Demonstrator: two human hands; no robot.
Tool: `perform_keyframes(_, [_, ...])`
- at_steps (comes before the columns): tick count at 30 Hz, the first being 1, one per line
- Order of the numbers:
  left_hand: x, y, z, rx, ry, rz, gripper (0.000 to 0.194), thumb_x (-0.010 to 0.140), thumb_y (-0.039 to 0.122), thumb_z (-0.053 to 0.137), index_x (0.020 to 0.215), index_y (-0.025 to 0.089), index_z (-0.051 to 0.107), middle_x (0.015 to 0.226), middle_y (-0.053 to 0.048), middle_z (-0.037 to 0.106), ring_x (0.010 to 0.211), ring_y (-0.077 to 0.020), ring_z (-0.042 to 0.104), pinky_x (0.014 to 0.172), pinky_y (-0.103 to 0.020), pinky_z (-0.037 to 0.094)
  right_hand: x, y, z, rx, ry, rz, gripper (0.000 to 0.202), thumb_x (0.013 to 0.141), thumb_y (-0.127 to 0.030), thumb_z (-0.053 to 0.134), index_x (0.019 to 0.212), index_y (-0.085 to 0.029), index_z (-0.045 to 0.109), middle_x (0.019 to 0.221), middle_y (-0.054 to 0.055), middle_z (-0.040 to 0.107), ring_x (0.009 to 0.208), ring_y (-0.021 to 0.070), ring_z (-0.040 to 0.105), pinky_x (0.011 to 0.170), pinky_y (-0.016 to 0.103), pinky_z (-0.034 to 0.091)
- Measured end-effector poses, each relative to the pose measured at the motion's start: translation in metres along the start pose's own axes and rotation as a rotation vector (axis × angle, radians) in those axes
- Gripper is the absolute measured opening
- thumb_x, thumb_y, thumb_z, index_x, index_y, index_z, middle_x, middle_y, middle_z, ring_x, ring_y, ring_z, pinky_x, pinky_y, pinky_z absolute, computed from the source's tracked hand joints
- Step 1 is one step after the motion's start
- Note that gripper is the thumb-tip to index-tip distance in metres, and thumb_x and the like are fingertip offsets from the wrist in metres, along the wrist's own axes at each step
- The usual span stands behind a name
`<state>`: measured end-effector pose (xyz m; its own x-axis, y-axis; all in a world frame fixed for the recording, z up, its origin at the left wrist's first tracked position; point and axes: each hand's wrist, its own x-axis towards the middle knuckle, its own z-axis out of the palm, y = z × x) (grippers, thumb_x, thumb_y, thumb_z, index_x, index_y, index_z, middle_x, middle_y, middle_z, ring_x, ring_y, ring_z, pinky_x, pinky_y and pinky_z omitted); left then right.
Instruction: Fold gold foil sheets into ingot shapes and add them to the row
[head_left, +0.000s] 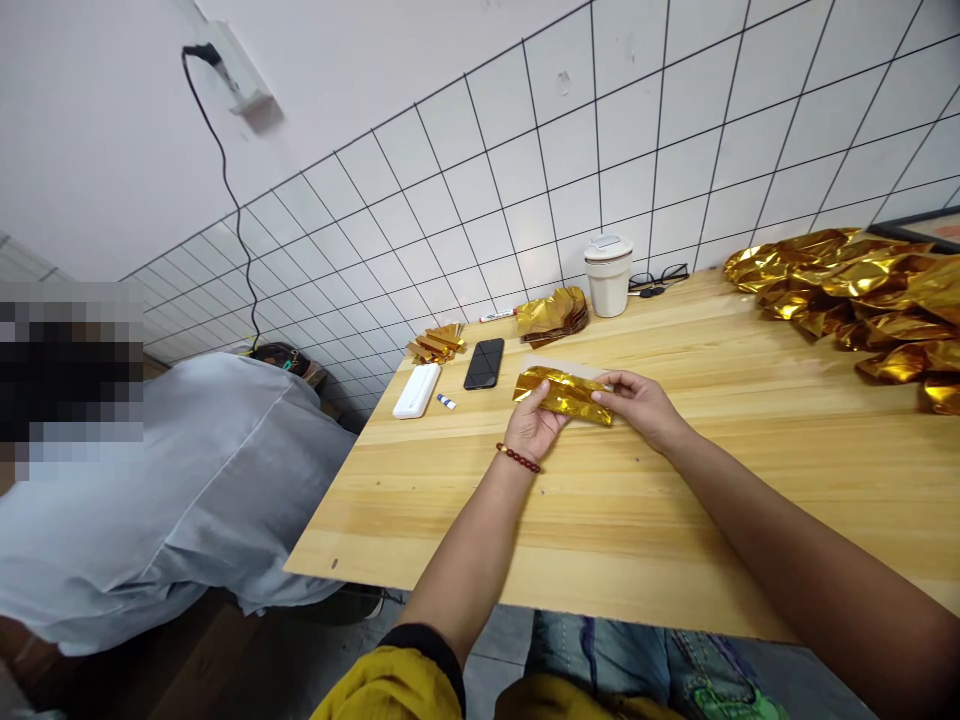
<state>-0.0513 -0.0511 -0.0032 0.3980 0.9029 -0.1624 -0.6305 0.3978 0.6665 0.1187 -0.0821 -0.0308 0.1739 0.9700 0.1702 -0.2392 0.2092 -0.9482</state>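
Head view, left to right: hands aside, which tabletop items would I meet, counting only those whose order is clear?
White box-shaped device → black phone → held gold foil → glasses → large gold foil heap

A narrow, shiny gold foil piece, creased, slants from far left to near right, a pale strip along its far edge.

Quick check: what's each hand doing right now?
Left hand: holding the gold foil piece near one end.
Right hand: pinching its other end.
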Motion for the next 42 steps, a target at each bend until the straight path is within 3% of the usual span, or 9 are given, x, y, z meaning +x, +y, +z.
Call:
perform_keyframes(2, [-0.001, -0.002, 0.000, 0.022, -0.038, 0.000, 0.029, 0.078, 0.006, 0.062, 0.106, 0.013, 0.064, 0.113, -0.012, 0.071, 0.118, -0.0267, 0.061, 0.104, -0.047, 0.047, 0.000, -0.001, -0.001, 0.029, 0.024, 0.022, 0.044, 0.054, -0.043, 0.089, 0.086, -0.022, 0.067, 0.098, 0.005, 0.071, 0.095, 0.0237, 0.067, 0.092, 0.043, 0.053])
perform_keyframes(7, [0.003, -0.005, -0.002, 0.016, 0.030, -0.019, 0.021, 0.082, 0.010, 0.059, 0.102, 0.013, 0.064, 0.106, -0.011, 0.073, 0.111, -0.0247, 0.065, 0.102, -0.046, 0.049, -0.003, -0.003, 0.000, -0.021, 0.015, -0.009, 0.050, 0.051, -0.041, 0.090, 0.091, -0.021, 0.067, 0.129, 0.010, 0.059, 0.115, 0.0264, 0.060, 0.103, 0.043, 0.045])
perform_keyframes(13, [0.001, -0.005, 0.000, 0.032, 0.026, -0.048, 0.018, 0.083, 0.008, 0.058, 0.099, 0.011, 0.065, 0.100, -0.010, 0.073, 0.105, -0.0231, 0.067, 0.102, -0.044, 0.048, 0.000, 0.006, 0.001, -0.149, 0.010, -0.084, 0.052, 0.055, -0.043, 0.087, 0.097, -0.020, 0.066, 0.133, 0.012, 0.054, 0.119, 0.0276, 0.057, 0.107, 0.045, 0.039])
perform_keyframes(17, [-0.001, -0.007, 0.002, 0.057, -0.021, -0.072, 0.019, 0.083, 0.009, 0.059, 0.101, 0.011, 0.065, 0.097, -0.010, 0.073, 0.104, -0.0234, 0.067, 0.102, -0.046, 0.048, 0.000, 0.006, 0.001, -0.312, 0.047, -0.200, 0.037, 0.061, -0.042, 0.083, 0.088, -0.021, 0.069, 0.126, 0.011, 0.057, 0.120, 0.0279, 0.056, 0.107, 0.046, 0.039])
perform_keyframes(23, [-0.004, -0.011, 0.005, 0.075, -0.054, -0.080, 0.023, 0.078, 0.005, 0.061, 0.099, 0.013, 0.066, 0.100, -0.009, 0.073, 0.104, -0.0229, 0.067, 0.104, -0.046, 0.046, -0.006, -0.002, 0.002, -0.690, 0.163, -0.549, 0.010, 0.072, -0.032, 0.073, 0.074, -0.023, 0.069, 0.118, 0.011, 0.062, 0.116, 0.0298, 0.057, 0.100, 0.048, 0.042])
perform_keyframes(27, [-0.004, -0.011, 0.007, 0.079, -0.014, -0.095, 0.024, 0.078, 0.005, 0.058, 0.100, 0.013, 0.065, 0.099, -0.010, 0.073, 0.103, -0.0231, 0.067, 0.103, -0.048, 0.046, -0.009, -0.005, 0.003, -0.837, 0.199, -0.616, 0.008, 0.074, -0.030, 0.071, 0.077, -0.024, 0.069, 0.122, 0.009, 0.063, 0.114, 0.0308, 0.058, 0.097, 0.050, 0.041])
perform_keyframes(34, [-0.003, -0.007, 0.007, 0.032, 0.009, -0.140, 0.025, 0.082, 0.011, 0.048, 0.099, 0.012, 0.066, 0.096, -0.011, 0.073, 0.098, -0.0228, 0.068, 0.101, -0.047, 0.048, -0.017, -0.013, 0.006, -1.005, 0.107, -0.777, 0.004, 0.077, -0.023, 0.068, 0.079, -0.026, 0.072, 0.126, 0.005, 0.065, 0.119, 0.0293, 0.053, 0.099, 0.048, 0.032])
perform_keyframes(42, [0.000, -0.006, 0.004, -0.011, 0.030, -0.118, 0.035, 0.087, 0.022, 0.044, 0.117, 0.015, 0.062, 0.116, -0.014, 0.069, 0.113, -0.0279, 0.062, 0.097, -0.050, 0.048, -0.018, -0.010, 0.006, -1.000, -0.019, -0.804, 0.013, 0.079, -0.018, 0.062, 0.079, -0.029, 0.069, 0.096, -0.003, 0.076, 0.110, 0.0244, 0.060, 0.105, 0.049, 0.019])
